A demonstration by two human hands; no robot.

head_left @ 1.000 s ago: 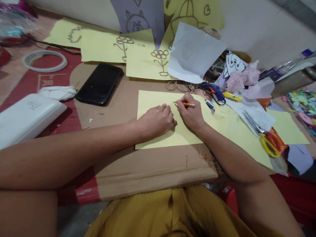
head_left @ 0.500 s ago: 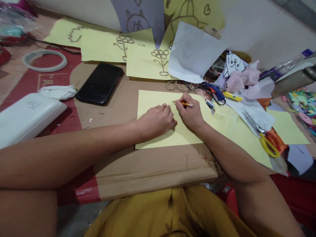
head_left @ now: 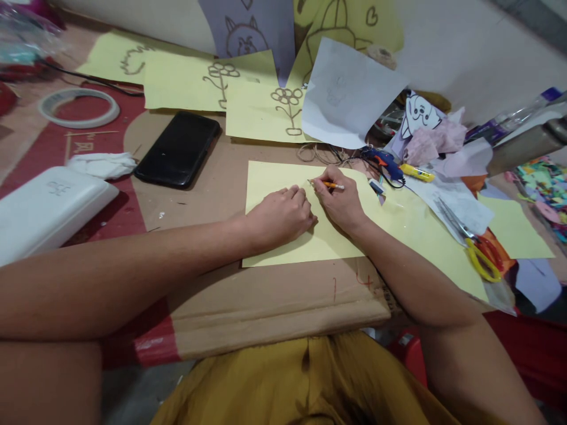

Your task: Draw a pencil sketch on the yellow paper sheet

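Observation:
A sheet of yellow paper [head_left: 270,177] lies on the brown cardboard in front of me. My left hand [head_left: 283,217] rests palm down on it, fingers slightly bent and holding nothing. Pinched in my right hand [head_left: 341,200] is an orange pencil [head_left: 332,185], its tip at the paper near the upper middle. Whether the tip touches, and any marks under it, are too small to make out. Just right of that hand sits a blue and white eraser [head_left: 377,186].
Left of the paper lie a black phone [head_left: 179,150], a white power bank [head_left: 53,206] and a tape roll [head_left: 80,108]. Flower drawings [head_left: 261,112] line the back. To the right are a blue glue gun [head_left: 383,162], a yellow tube [head_left: 417,172] and scissors [head_left: 482,260].
The pencil and my right fingertips have shifted very slightly to the left. My left hand stays where it was on the paper.

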